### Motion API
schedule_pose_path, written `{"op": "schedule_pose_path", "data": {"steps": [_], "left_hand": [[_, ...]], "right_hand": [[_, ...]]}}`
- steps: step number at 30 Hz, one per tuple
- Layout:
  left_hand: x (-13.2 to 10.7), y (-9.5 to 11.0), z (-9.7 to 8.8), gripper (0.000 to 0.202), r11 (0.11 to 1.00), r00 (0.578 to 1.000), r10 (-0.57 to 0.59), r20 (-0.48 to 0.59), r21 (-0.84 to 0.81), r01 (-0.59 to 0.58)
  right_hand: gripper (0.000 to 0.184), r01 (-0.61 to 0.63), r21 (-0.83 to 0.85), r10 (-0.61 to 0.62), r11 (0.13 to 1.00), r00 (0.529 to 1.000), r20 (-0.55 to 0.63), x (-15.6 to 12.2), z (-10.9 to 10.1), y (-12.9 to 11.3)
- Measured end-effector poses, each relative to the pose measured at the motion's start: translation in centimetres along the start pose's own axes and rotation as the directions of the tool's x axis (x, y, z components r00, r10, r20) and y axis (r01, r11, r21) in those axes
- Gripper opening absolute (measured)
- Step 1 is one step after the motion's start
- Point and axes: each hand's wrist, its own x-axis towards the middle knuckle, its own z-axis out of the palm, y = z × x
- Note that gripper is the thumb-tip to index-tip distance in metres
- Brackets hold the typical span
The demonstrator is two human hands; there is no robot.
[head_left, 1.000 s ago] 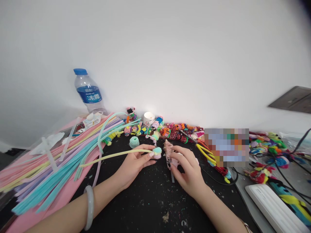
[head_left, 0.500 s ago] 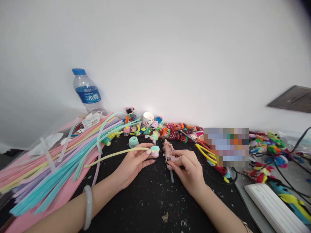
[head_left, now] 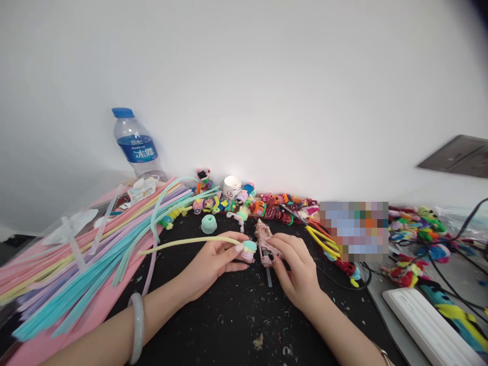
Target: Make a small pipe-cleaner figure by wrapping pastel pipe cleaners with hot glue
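Observation:
My left hand point(head_left: 219, 264) pinches a small pipe-cleaner coil point(head_left: 249, 248), mint on top with yellow and pink-lilac below. From the coil, a pale yellow pipe cleaner point(head_left: 183, 242) trails left over the fingers. My right hand point(head_left: 293, 264) has its fingers around a pink hot glue gun point(head_left: 266, 256). The gun's crusted brownish nozzle end points away from me, and a clear glue stick point(head_left: 269, 277) juts from its back toward me. Coil and gun are close together; whether they touch I cannot tell. A separate mint coil point(head_left: 209, 224) sits on the black mat beyond my left hand.
Pastel pipe cleaners point(head_left: 87, 264) are heaped at left, below a water bottle point(head_left: 136, 145). Along the wall stand a paper cup point(head_left: 232, 187) and several colourful pipe-cleaner figures point(head_left: 274, 208). To the right are black cables point(head_left: 438, 269) and a white power strip point(head_left: 430, 325).
My left hand has moved slightly right and toward me, bringing the coil nearer the glue gun. My right-hand fingers have shifted on the gun, whose dark trigger area now shows.

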Motion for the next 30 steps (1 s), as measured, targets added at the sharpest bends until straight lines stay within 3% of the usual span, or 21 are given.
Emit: {"op": "schedule_pose_path", "data": {"steps": [10,15,17,19,21,24,30], "left_hand": [[0.1,0.0,-0.1,0.03,0.998,0.996,-0.065,0.058,0.025,0.064],[0.3,-0.3,-0.4,0.031,0.999,0.999,-0.025,0.02,0.043,0.024],[0.4,-0.3,-0.5,0.031,0.998,1.0,0.006,-0.019,0.057,-0.004],[0.4,-0.3,-0.5,0.032,0.997,0.998,0.035,-0.05,0.074,-0.031],[0.4,-0.2,-0.4,0.032,0.995,0.997,0.053,-0.062,0.089,-0.048],[0.3,-0.2,-0.4,0.032,0.994,0.995,0.067,-0.068,0.09,-0.061],[0.2,-0.1,-0.2,0.033,0.994,0.991,0.082,-0.103,0.076,-0.074]], "right_hand": [[0.029,-0.093,-0.04,0.091,0.995,0.995,-0.041,0.1,-0.1,0.5],[0.016,-0.229,-0.263,0.209,0.937,0.973,-0.102,0.5,-1.4,2.7],[0.019,-0.348,-0.42,0.345,0.838,0.935,-0.087,0.6,-2.4,3.9],[0.027,-0.461,-0.564,0.498,0.685,0.861,-0.1,0.4,-3.6,5.3],[0.025,-0.512,-0.616,0.624,0.598,0.78,-0.044,0.2,-4.6,6.6],[0.028,-0.608,-0.546,0.753,0.576,0.655,0.065,-0.2,-5.6,8.2],[0.037,-0.62,-0.456,0.753,0.638,0.626,0.204,-0.4,-6.8,9.7]]}}
